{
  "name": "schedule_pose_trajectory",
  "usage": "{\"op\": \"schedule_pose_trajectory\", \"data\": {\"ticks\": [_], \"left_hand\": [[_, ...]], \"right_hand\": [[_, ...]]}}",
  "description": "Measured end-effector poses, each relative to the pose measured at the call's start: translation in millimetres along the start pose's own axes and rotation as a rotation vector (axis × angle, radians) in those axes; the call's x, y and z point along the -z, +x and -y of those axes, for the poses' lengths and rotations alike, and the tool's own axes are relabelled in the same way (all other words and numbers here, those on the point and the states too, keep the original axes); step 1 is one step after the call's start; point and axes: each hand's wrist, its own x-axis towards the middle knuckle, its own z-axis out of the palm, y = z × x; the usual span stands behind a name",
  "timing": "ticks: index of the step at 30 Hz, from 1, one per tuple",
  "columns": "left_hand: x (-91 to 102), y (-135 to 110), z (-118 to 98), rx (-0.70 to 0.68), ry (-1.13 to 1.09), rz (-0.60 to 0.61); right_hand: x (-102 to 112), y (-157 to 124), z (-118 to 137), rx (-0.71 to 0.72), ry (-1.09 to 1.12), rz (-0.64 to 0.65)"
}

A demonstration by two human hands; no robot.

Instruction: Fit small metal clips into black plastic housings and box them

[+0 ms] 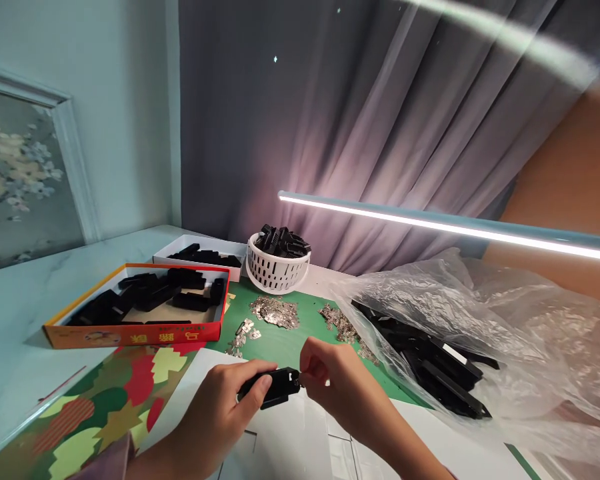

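My left hand (233, 400) grips a black plastic housing (283, 385), thumb on the near side and fingers behind it. The housing is held level above white sheets, with its open end turned to the right. At that end my right hand (333, 373) has its fingers pinched together. A small shiny bit shows at the fingertips, too small to make out. Beyond the hands, small metal plates (275, 312) lie in a heap on a green mat (285, 343). A smaller group of metal pieces (243, 335) sits nearer, and another pile (341, 323) is to the right.
An orange-red box (145, 333) of black parts stands left, with a white box (235, 268) behind it. A white basket (277, 272) is heaped with black parts. At right lies a clear plastic bag (505, 327) holding long black parts. A lit tube lamp (430, 223) crosses above.
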Motion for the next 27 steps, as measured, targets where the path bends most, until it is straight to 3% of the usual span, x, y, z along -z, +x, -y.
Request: {"op": "schedule_pose_trajectory", "data": {"ticks": [15, 27], "left_hand": [[-1.8, -0.7, 5.7, -0.075, 0.144, -0.007], [-2.3, -2.1, 3.0, -0.067, 0.065, 0.004]], "right_hand": [[-2.4, 1.8, -2.7, 0.002, -0.017, -0.018], [-2.9, 2.6, -3.8, 0.014, 0.032, -0.016]]}}
